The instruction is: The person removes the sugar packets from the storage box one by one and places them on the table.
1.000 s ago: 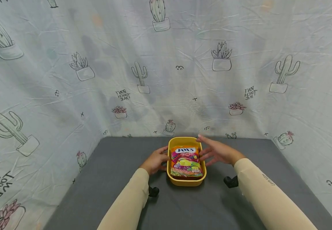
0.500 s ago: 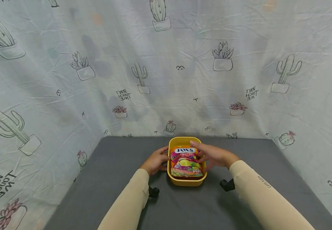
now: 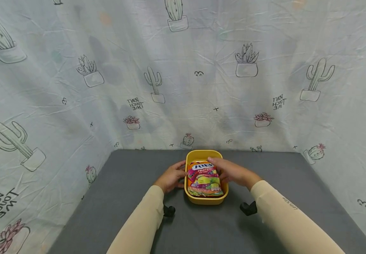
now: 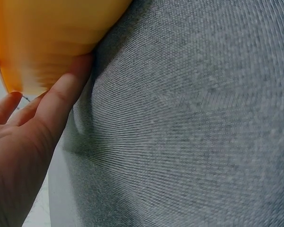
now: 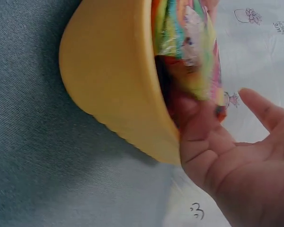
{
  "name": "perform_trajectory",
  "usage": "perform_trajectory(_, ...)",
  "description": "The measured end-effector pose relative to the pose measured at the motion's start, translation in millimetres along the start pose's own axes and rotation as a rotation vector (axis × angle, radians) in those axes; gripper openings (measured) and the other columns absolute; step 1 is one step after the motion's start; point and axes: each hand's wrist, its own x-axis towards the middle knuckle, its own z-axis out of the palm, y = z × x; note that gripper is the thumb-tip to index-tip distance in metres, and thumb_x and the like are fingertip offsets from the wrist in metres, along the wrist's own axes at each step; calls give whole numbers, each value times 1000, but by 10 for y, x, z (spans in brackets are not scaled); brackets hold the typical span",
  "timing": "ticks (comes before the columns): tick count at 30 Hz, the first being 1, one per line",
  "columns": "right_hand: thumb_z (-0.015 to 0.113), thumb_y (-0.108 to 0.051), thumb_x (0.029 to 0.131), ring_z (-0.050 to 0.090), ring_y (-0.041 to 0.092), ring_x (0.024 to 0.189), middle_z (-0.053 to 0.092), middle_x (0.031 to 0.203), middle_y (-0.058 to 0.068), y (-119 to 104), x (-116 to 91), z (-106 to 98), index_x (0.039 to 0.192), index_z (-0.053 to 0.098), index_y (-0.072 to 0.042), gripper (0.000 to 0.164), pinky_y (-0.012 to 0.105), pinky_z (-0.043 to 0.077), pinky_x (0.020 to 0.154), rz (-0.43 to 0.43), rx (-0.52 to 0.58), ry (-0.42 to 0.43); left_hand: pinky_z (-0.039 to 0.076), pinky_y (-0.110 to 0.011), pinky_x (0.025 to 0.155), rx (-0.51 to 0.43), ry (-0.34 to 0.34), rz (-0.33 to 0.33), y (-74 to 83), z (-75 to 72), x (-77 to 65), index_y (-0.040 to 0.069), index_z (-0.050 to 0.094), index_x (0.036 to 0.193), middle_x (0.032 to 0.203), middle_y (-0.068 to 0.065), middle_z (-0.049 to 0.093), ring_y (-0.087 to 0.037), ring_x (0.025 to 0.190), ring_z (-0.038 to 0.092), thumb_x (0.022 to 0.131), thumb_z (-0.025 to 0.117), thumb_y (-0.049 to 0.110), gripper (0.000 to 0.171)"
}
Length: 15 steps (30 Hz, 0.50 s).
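A yellow plastic tub (image 3: 206,201) stands on the grey surface and holds a colourful FOX'S Fruits candy bag (image 3: 203,180). At the tub's left side, my left hand (image 3: 171,177) rests its fingers along the outer wall, near the rim. The left wrist view shows these fingers reaching along the tub's side (image 4: 52,38), one low by the cloth. My right hand (image 3: 232,172) reaches over the right rim and its fingers grip the bag's right edge. In the right wrist view, the fingers curl down inside beside the bag (image 5: 189,61), fingertips hidden, while the thumb stands apart.
A grey cloth-covered table (image 3: 132,225) extends around the tub. Behind and beside it hangs a pale curtain (image 3: 214,88) printed with cacti. A dark wrist mount (image 3: 169,211) sits under the left forearm, another (image 3: 248,209) under the right.
My right hand has moved left and down from beside the tub, over its rim to the candy bag. The bag has tilted slightly. The left hand keeps its place.
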Motion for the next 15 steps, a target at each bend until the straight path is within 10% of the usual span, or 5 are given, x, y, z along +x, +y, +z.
perform_trajectory(15, 46, -66, 111, 66, 33, 113, 64, 135, 14, 72, 92, 4, 156, 48, -4, 78, 45, 56, 93, -80, 66, -14, 59, -62, 94, 16, -22, -14, 16, -14, 1, 11, 28, 174, 171, -21, 38, -42, 149, 46, 106, 62, 8, 76)
